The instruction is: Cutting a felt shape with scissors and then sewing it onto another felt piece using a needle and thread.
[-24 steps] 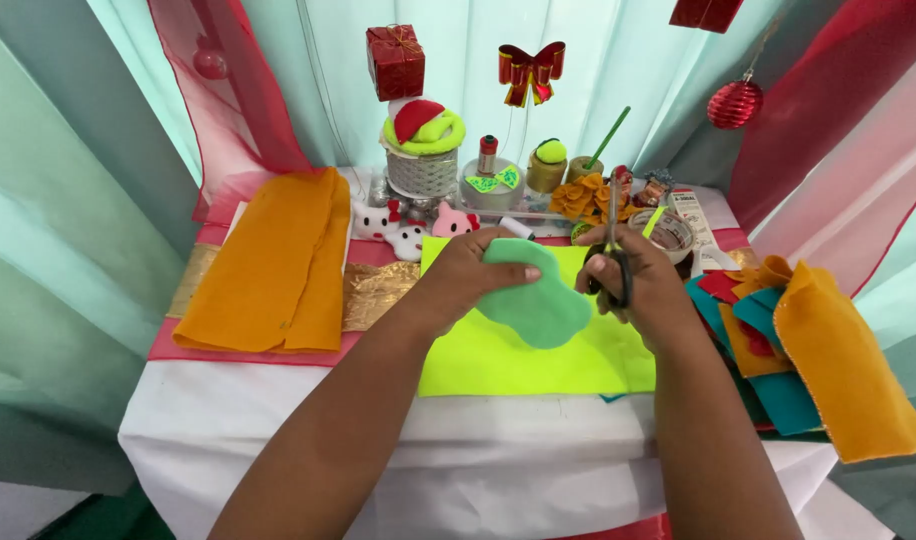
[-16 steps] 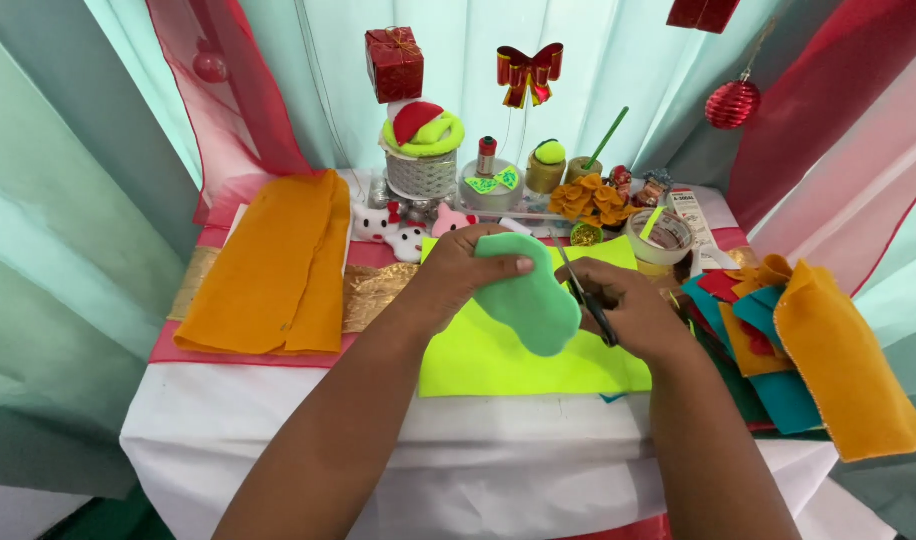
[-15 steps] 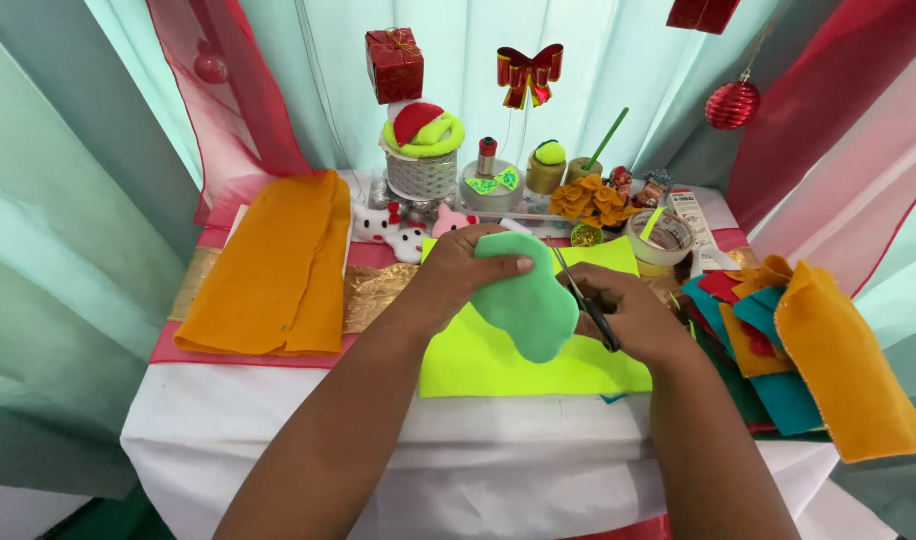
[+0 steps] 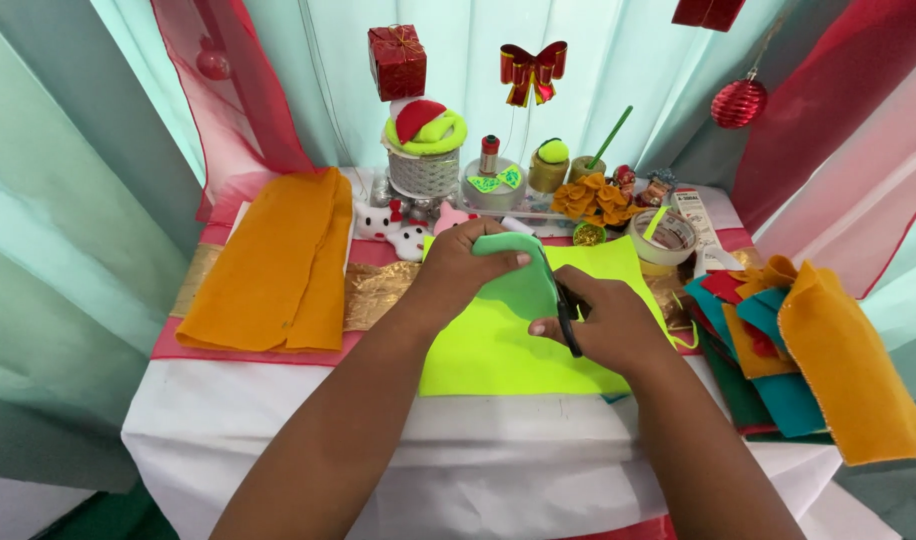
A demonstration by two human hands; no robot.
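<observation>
We hold a rounded piece of green felt (image 4: pixel 518 280) in the left hand (image 4: pixel 468 265), with the fingers curled over its upper edge and clamped on it, so that the piece is raised above the table and tilted toward us. The right hand (image 4: pixel 603 325) is closed around black-handled scissors (image 4: pixel 566 315), whose blades run along the right edge of the green felt; whether the blades are apart or together cannot be determined from this view. The two hands are close together, with the felt between them. Directly beneath the hands a neon-yellow felt sheet (image 4: pixel 508 350) lies flat on the white tablecloth (image 4: pixel 458 450). A folded orange felt sheet (image 4: pixel 278 265) lies well to the left, resting on a red cloth with a gold ribbon band (image 4: pixel 378 290) running across it. To the right, a stack of felt pieces (image 4: pixel 808 350) in orange, teal, red and dark green hangs over the table edge. A roll of clear tape (image 4: pixel 663 240) sits just beyond the yellow sheet on the right. Along the back of the table stand a white wire basket (image 4: pixel 425 172) topped with red and yellow-green felt, small jars, orange felt flowers (image 4: pixel 593 198) and two small white plush figures (image 4: pixel 393 228). A red gift box (image 4: pixel 398 60), a red bow (image 4: pixel 533 68) and a red bauble (image 4: pixel 738 102) hang in front of the pale green curtain (image 4: pixel 78 200).
</observation>
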